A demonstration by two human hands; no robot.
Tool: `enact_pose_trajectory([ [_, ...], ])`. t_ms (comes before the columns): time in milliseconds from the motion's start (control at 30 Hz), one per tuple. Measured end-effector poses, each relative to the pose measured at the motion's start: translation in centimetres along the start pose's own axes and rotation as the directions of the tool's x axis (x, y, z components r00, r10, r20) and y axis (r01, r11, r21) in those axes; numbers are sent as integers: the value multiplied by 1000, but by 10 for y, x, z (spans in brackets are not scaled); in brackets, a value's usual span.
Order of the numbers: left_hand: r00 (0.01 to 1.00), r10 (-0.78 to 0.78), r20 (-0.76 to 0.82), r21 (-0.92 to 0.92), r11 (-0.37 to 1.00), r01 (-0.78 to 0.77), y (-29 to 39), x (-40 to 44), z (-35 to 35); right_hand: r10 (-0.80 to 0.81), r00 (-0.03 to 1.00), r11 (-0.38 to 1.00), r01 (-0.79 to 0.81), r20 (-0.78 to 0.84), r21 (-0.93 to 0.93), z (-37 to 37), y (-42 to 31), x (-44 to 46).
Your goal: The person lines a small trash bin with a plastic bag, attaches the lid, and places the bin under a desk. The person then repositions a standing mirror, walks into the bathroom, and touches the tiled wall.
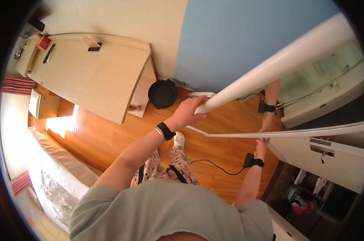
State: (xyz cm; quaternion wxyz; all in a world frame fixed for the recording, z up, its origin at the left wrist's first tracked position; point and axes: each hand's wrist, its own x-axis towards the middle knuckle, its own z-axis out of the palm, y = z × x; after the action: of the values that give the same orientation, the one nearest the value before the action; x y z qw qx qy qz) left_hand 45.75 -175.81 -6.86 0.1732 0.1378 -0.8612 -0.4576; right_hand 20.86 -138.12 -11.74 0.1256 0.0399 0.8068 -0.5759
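Note:
A tall standing mirror (278, 62) with a white frame leans across the right side of the view. My left hand (187, 113) grips the near end of its thick white edge, with the thumb on the inner side. My right hand (262, 147) is closed on the thinner opposite edge, its fingertips partly hidden behind the frame. The glass reflects my right forearm and its wristband. Each wrist wears a black band, and the right one carries a small black box (249, 160) with a cable.
A pale wooden desk (89, 76) stands at upper left, with a black bin (162, 94) beside it. A bed (57, 172) lies at lower left. On the right is a white door (342, 166) with a handle. The black cable (218, 168) crosses the wooden floor near my feet.

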Motion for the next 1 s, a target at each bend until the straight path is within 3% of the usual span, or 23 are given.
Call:
enact_pose_trajectory([
  [67,994,-111,2,-154,982,110,0,13,21,70,997,997,-71,44,24,3,15,24],
  [167,981,-193,-36,-221,959,180,-6,14,37,158,981,983,-167,111,77,8,18,32],
  [200,986,-143,-87,-254,960,117,-6,15,40,171,976,975,-188,137,118,14,16,27],
  [367,993,-110,-43,-269,958,94,-14,12,34,170,982,971,-180,78,155,25,11,23],
  [433,992,-119,-45,-254,962,104,-14,10,26,143,972,946,-189,185,262,33,6,22],
  [500,988,-137,-68,-282,953,113,-1,9,12,139,973,961,-178,184,212,48,-4,23],
  [567,993,-50,-107,-147,989,34,8,14,-7,134,974,963,-171,181,208,62,-29,17],
  [633,992,-126,-25,-179,977,119,14,18,-27,120,971,953,-171,208,250,71,-18,24],
  [900,984,-155,-92,-180,974,137,-8,22,-45,148,977,948,-184,153,261,99,-25,11],
  [1000,984,-149,-100,-204,971,126,-26,28,-58,132,968,945,-188,212,268,110,-25,-2],
])
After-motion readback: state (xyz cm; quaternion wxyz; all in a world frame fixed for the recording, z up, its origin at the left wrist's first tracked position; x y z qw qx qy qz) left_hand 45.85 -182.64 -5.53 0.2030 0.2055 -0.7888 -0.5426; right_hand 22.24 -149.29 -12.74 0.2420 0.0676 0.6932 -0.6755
